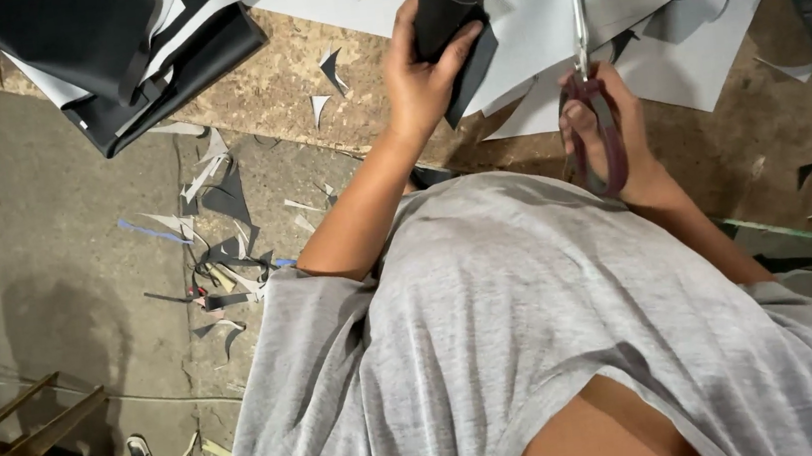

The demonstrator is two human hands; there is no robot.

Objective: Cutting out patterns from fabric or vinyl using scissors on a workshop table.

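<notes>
We look down past our own grey T-shirt (559, 343) at a worn wooden worktable (719, 145) and the concrete floor (58, 265) beside it.

Our left hand (423, 80) is clenched around a folded piece of black sheet material (449, 12), thumb on top and fingers wrapped under it, holding it up just above the table edge. Its pale grey underside spreads away to the right across the table.

Our right hand (618, 135) grips a pair of scissors (591, 98) with dark red handles, fingers threaded through the loops. The metal blades point away from us, up into the grey sheet just beside the black fold. We cannot tell whether the blades are apart or closed.

At the table's upper left lies a stack of black and white sheets (127, 56), overhanging the edge. Small triangular offcuts (329, 70) sit on the table near our left hand, and many more scraps (221, 237) in black, white and blue are scattered on the floor below. A wooden frame (26, 439) stands at the lower left.
</notes>
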